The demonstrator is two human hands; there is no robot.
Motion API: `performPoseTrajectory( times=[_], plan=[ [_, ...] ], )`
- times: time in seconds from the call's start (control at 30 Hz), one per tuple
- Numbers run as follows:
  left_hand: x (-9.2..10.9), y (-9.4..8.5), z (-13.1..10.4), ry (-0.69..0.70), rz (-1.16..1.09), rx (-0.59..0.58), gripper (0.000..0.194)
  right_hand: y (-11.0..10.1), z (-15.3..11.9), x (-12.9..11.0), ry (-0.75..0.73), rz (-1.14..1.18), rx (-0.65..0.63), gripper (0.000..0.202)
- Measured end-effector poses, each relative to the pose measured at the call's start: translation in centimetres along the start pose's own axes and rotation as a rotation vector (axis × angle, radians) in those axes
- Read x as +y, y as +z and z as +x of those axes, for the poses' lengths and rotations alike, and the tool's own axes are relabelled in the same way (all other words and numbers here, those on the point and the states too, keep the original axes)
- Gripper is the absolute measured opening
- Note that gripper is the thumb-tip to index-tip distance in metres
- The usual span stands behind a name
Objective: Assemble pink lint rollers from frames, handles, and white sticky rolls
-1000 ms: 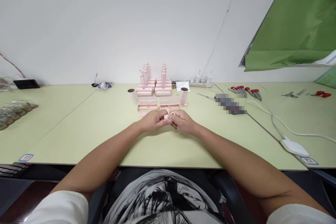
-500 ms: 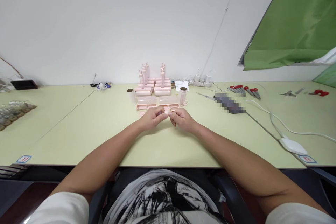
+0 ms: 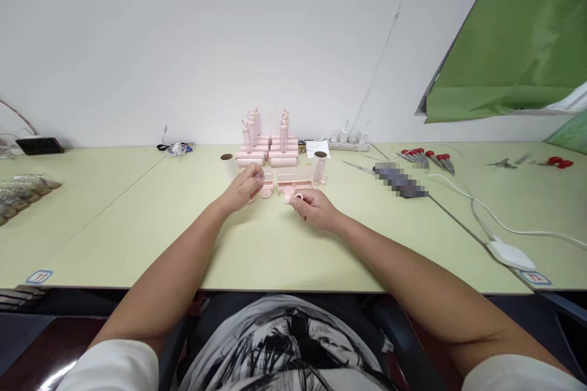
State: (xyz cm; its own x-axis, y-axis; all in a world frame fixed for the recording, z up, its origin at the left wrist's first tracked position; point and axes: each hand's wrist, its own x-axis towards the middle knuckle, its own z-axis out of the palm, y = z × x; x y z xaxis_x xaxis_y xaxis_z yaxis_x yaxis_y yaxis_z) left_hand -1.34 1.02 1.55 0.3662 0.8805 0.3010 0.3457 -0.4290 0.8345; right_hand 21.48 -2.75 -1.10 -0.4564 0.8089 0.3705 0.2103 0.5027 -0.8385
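My right hand (image 3: 317, 208) is closed on a small pink plastic cap (image 3: 288, 194), round and flat, with a ring-shaped end by the fingers. My left hand (image 3: 241, 188) is raised to the left, its fingers curled together over the front of a pink case; something pale and see-through shows at the fingertips, too small to name. Just right of it a pink disc (image 3: 266, 193) lies on the table. In front of my right hand is an open pink case (image 3: 296, 184) with a clear lid. Rolls with brown cores stand upright on either side, a left roll (image 3: 228, 166) and a right roll (image 3: 320, 168).
Behind stand pink cylinders (image 3: 284, 137) and closed pink cases (image 3: 283, 159). A power strip (image 3: 349, 147) runs along the wall. To the right are a blurred dark object (image 3: 401, 181), red-ended tools (image 3: 440, 162) and a white cable (image 3: 509, 231). Bagged items (image 3: 25, 195) lie far left.
My left hand has let go of the pink cap and moved left and away from me. The right hand stays in place with the cap.
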Motion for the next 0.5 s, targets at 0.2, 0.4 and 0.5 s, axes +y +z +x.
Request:
performPoseTrajectory(
  times=[0.2, 0.4, 0.5],
  plan=[
    [-0.9, -1.0, 0.6, -0.098, 0.083, 0.034, 0.021, 0.0, 0.1, 0.4, 0.006, -0.028, -0.001, 0.048],
    [0.2, -3.2, 0.8, -0.264, -0.126, 0.361, 0.036, 0.0, 0.1, 0.5, 0.016, -0.029, 0.003, 0.047],
    [0.4, -4.4, 0.8, -0.392, -0.153, 0.481, 0.039, 0.1, 0.1, 0.4, 0.014, -0.032, -0.008, 0.047]
  ],
)
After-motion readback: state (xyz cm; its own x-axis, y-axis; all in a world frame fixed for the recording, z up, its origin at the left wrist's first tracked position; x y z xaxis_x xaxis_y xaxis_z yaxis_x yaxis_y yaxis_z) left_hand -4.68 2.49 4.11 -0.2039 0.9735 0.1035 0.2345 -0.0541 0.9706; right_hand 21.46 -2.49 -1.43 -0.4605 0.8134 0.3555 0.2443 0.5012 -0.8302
